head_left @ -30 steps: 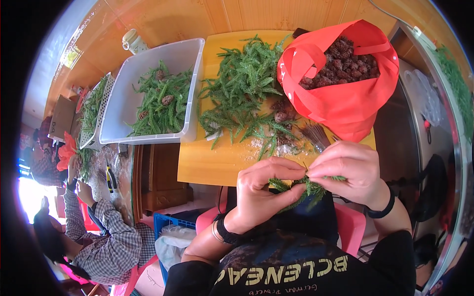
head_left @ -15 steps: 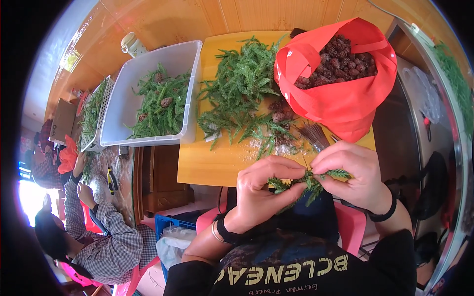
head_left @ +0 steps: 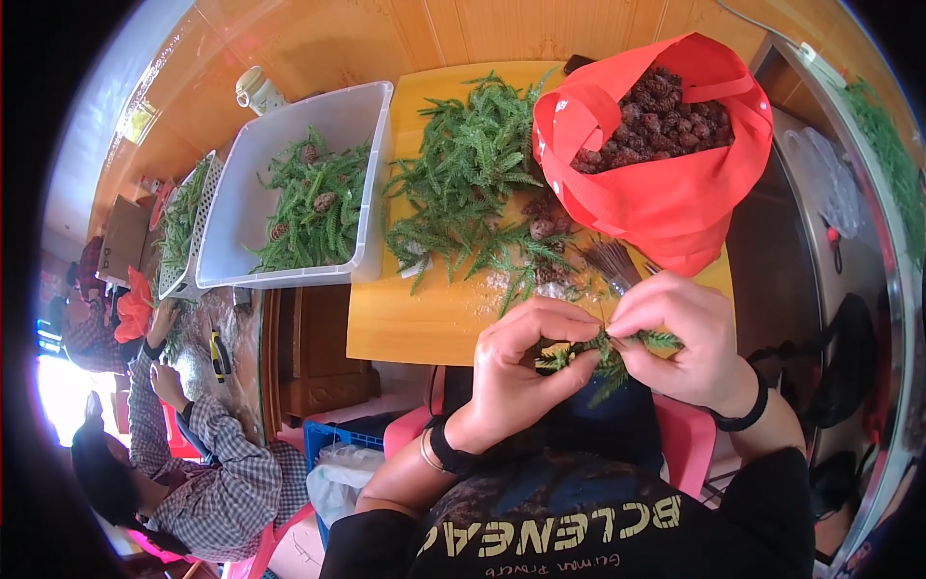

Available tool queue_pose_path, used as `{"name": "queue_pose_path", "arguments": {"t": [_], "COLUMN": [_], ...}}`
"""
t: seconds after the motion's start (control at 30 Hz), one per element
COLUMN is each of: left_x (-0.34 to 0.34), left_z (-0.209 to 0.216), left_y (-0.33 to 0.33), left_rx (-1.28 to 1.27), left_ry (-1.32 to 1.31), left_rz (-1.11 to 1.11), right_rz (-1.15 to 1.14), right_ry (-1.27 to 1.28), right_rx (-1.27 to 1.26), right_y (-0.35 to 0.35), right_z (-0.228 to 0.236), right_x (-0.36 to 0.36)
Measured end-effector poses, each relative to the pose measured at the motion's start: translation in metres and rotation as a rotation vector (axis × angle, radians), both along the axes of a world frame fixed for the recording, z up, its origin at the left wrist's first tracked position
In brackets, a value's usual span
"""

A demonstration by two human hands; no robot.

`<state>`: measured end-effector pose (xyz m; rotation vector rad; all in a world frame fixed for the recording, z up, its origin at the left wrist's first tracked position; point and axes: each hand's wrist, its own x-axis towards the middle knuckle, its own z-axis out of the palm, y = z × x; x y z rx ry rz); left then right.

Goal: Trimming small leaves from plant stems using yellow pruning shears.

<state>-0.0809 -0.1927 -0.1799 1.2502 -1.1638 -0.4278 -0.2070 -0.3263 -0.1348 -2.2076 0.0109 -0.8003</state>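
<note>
Close to my body, in front of the table's near edge, my left hand [head_left: 526, 359] and my right hand [head_left: 683, 338] pinch a green artificial pine sprig [head_left: 610, 365] between thumbs and fingertips. The sprig's needles show below and between the fingers, and a tip sticks out by my right hand. A thin brown stem or wire seems to rise where the fingertips meet; it is too small to make out well. On the table ahead lie a bundle of thin brown wires [head_left: 611, 262], a few loose pine cones [head_left: 543, 229] and a pile of green pine sprigs [head_left: 473, 154].
A red fabric bag [head_left: 666, 198] full of pine cones [head_left: 661, 116] stands at the table's right. Left of the yellow table [head_left: 410, 328], a clear plastic bin [head_left: 227, 217] holds sprigs with cones. A co-worker in a checked shirt [head_left: 222, 492] sits at the left beside yellow-handled pliers [head_left: 220, 355].
My left hand's fingers have curved into a rounder pinch and shifted slightly right. Both hands remain on the sprig, in nearly the same place.
</note>
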Motion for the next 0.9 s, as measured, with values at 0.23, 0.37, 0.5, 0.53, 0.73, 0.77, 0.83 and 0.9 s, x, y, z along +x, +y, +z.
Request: {"name": "queue_pose_path", "arguments": {"t": [0.23, 0.37, 0.5, 0.53, 0.73, 0.77, 0.83, 0.9], "left_x": [-0.013, -0.020, -0.024, -0.024, -0.018, -0.018, -0.016, -0.016], "left_z": [-0.014, -0.016, -0.021, -0.017, -0.015, -0.016, -0.012, -0.009], "left_y": [-0.009, -0.013, -0.017, -0.015, -0.014, -0.014, -0.015, -0.015], "left_rx": [-0.049, -0.139, -0.119, -0.090, -0.139, -0.167, -0.174, -0.181], "left_ry": [0.384, 0.427, 0.526, 0.507, 0.305, 0.238, 0.229, 0.218], "left_rz": [-0.171, -0.214, -0.145, -0.126, -0.090, -0.096, -0.101, -0.100], "right_rz": [-0.052, -0.060, -0.051, -0.053, 0.021, 0.024, 0.025, 0.064], "right_ry": [0.021, -0.019, -0.046, -0.049, 0.030, 0.021, 0.008, 0.058], "right_rx": [0.161, 0.141, 0.118, 0.120, 0.365, 0.578, 0.790, 0.845], "right_y": [-0.002, 0.000, 0.002, 0.002, 0.002, 0.005, 0.005, 0.002], "right_z": [-0.007, -0.010, -0.008, -0.007, -0.007, -0.008, -0.011, -0.014], "right_x": [-0.002, -0.004, -0.005, -0.005, -0.014, -0.014, -0.015, -0.014]}}
